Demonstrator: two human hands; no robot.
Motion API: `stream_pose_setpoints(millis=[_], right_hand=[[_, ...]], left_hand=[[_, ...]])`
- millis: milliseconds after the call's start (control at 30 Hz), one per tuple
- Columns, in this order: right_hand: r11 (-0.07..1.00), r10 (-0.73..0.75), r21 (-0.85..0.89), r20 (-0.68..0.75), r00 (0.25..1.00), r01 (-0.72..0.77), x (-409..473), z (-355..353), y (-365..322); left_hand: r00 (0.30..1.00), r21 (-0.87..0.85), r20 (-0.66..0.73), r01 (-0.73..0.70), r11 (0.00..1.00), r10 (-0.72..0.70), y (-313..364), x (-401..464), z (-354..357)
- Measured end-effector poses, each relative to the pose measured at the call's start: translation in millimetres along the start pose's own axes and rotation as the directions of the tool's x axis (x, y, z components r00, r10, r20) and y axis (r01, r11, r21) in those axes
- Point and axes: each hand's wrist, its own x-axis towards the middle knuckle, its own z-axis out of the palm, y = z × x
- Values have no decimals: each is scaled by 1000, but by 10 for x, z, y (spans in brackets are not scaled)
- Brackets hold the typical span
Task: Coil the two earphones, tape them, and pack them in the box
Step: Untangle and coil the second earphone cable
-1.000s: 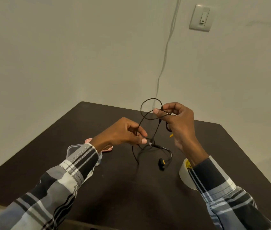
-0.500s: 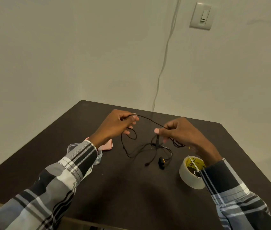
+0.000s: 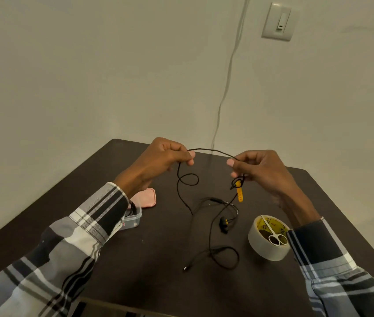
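I had the thin black earphone cable stretched between both hands above the dark brown tabletop. My left hand pinched it between thumb and forefinger with the other fingers curled in. My right hand pinched the other end of that span the same way, and just below its fingers a small tight loop of cable sat with a yellow strap tab hanging down from it.

The held span ran roughly left to right, bowed slightly upward, with the hands near each other at about the same height. From my left pinch the cable dropped, made a small loose loop, and trailed down to the table. There the rest lay slack in front of me and below both hands: the black and yellow earbuds, a wide loop and the plug end nearest my body.

That slack lay closer to my right side, so I judged the right hand the anchor and the left the feeder for winding.

The roll of clear packing tape stood by my right sleeve with small white-handled scissors resting on it. The clear plastic box sat by my left sleeve, dark cable apparently inside, beside its pink lid.
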Motion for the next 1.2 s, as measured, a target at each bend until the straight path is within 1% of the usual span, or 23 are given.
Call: stream_pose_setpoints(millis=[67, 133, 200, 267, 333, 400, 500, 633, 767, 833, 900, 967, 1067, 1133, 1200], right_hand=[[999, -19, 34, -25, 999, 20, 2, -20, -49], [996, -57, 64, 19, 998, 56, -8, 17, -124], [987, -102, 131, 83, 991, 90, -22, 100, -228], [975, -131, 194, 99, 986, 110, -20, 168, -332], [967, -134, 223, 43, 990, 121, 12, 165, -413], [967, -131, 211, -69, 989, 143, 66, 84, -461], [947, -124, 266, -209, 970, 179, 124, -84, -507], [920, -108, 329, -305, 946, 211, 120, -223, -510], [903, -109, 349, -379, 919, 251, 105, -319, -509], [896, -109, 357, -398, 911, 263, 108, -366, -497], [884, -99, 375, -430, 897, 277, 115, -423, -480], [883, -90, 376, -450, 889, 280, 121, -478, -457], [909, -93, 332, -429, 899, 252, 125, -517, -394], [948, -117, 225, -405, 907, 223, 109, -512, -359], [979, -153, 71, -367, 918, 191, 96, -497, -320]], left_hand=[[999, -52, 49, -7, 999, 10, 56, 2, 1], [997, -49, 74, -12, 999, 15, 123, 26, 46], [995, -21, 91, -32, 999, 34, 202, 73, 113], [993, -20, 102, -53, 998, 55, 280, 122, 163], [993, -37, 97, -69, 997, 73, 331, 158, 161], [993, -44, 87, -82, 996, 85, 328, 186, 115], [996, -50, 60, -63, 997, 66, 243, 226, 29], [1000, -32, 18, -12, 999, 12, 98, 263, -21], [999, 69, 46, 6, 998, -9, 4, 261, -31], [997, 69, 69, 14, 998, -19, -14, 249, -39], [996, 5, 82, 27, 1000, -27, -21, 229, -60], [996, -125, 79, 47, 991, -38, -30, 209, -98], [998, -314, 34, 55, 948, -46, -37, 195, -170], [997, -421, -38, 42, 906, -64, -28, 206, -216], [988, -534, -117, 24, 845, -102, -15, 226, -267]])
